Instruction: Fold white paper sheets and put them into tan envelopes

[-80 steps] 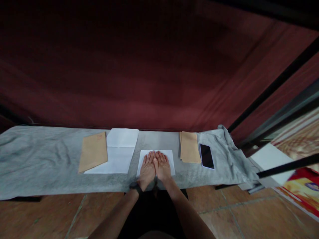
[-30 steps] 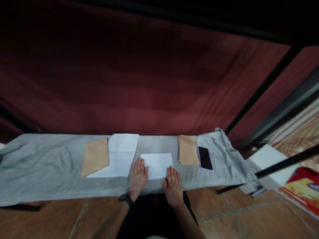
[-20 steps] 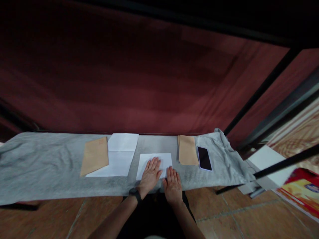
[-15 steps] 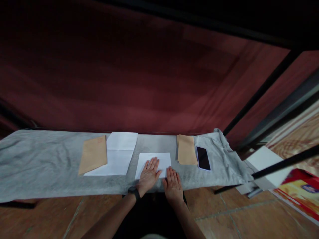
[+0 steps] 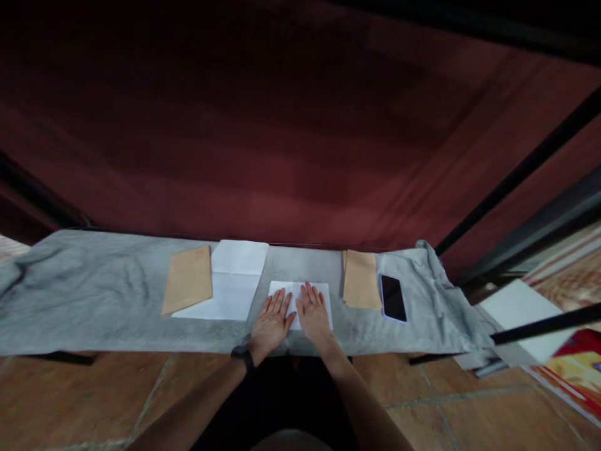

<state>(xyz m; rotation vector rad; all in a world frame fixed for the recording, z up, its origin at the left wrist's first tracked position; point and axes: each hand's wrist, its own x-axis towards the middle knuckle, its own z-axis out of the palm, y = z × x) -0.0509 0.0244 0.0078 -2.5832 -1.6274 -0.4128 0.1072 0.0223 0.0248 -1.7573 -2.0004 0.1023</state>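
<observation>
A white folded sheet of paper [image 5: 293, 290] lies on the grey cloth in front of me, partly covered by both hands. My left hand [image 5: 273, 319] rests flat on its left side, fingers spread, with a dark band on the wrist. Flat on the right side of the paper is my right hand [image 5: 313, 311], its fingers stretched out and pointing away from me. Left of them, a larger white sheet with a crease [image 5: 235, 288] is partly overlapped by a brown envelope [image 5: 188, 282]. To the right sits a small stack of brown envelopes [image 5: 360, 280].
A phone with a dark screen [image 5: 393, 298] lies right of the envelope stack. The grey cloth [image 5: 103, 288] is wrinkled at both ends of the narrow table. Behind stands a dark red panel [image 5: 291, 207]; a white box [image 5: 521, 313] is at the lower right.
My right hand has moved from the paper's lower right corner up onto the paper. My left hand has shifted to the paper's left side. The whole view has tilted slightly.
</observation>
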